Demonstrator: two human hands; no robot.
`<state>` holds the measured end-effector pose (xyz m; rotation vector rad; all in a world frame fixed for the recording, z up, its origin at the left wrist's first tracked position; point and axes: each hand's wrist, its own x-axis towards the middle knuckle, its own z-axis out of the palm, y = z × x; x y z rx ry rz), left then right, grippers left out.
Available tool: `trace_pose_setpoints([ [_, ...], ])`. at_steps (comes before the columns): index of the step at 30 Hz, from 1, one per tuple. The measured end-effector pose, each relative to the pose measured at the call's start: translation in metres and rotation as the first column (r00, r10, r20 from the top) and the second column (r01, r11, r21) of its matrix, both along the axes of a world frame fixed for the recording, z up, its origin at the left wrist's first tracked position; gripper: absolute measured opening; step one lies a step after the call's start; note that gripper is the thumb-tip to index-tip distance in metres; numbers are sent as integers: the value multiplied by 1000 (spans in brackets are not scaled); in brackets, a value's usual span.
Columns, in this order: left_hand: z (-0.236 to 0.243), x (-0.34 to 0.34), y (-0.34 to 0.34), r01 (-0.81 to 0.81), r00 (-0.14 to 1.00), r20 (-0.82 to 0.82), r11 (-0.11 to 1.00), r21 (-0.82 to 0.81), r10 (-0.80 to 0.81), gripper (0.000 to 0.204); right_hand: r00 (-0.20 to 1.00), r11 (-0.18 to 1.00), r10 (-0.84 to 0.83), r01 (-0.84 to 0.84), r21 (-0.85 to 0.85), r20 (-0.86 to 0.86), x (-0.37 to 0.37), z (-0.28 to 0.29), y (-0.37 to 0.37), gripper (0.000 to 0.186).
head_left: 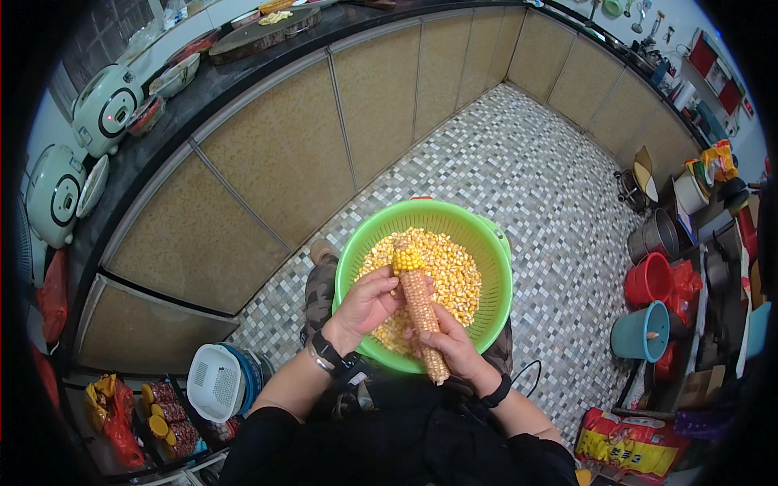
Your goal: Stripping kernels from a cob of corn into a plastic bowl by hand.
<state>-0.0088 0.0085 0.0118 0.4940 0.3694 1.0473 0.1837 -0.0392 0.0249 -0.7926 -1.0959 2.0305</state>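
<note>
Over a green plastic colander basket (503, 271) I hold a corn cob (419, 304), tilted with its upper end away from me. Most of it is stripped bare, and a band of yellow kernels is left near the far end. My right hand (454, 344) is wrapped round the lower part of the cob. Beside the upper part, my left hand (369, 304) is closed, its fingertips against the cob just below the yellow band; some of its fingers are hidden behind the cob. Loose corn kernels (456, 275) cover the basket's bottom. The basket rests between my legs.
A dark counter (154, 134) along the left carries two rice cookers (108, 109) and a round chopping board (263, 34). White and blue baskets (217, 382) stand at lower left. To the right are a red bucket (648, 279), a blue bucket (636, 334) and a red-yellow sack (628, 444).
</note>
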Motion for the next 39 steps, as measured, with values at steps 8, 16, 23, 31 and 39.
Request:
trace_pose_setpoints([
  [8,-7,-1,0,1,1000,-18,1000,28,0,46,999,1000,2,-3,-26,-49,0,1,0,58],
  [16,-8,-2,-1,-24,999,22,1000,7,24,55,1000,999,4,-5,-38,-16,0,2,-1,58],
  [23,-1,1,-4,-73,984,-161,997,5,72,53,999,1000,-11,10,24,35,-4,2,-1,57],
  [31,3,2,-4,-52,998,-39,998,31,53,52,1000,999,17,-18,39,18,0,-6,-2,58],
  [39,-7,-2,-3,-54,996,-66,998,-20,53,50,980,963,-73,22,269,184,-5,-6,-4,62],
])
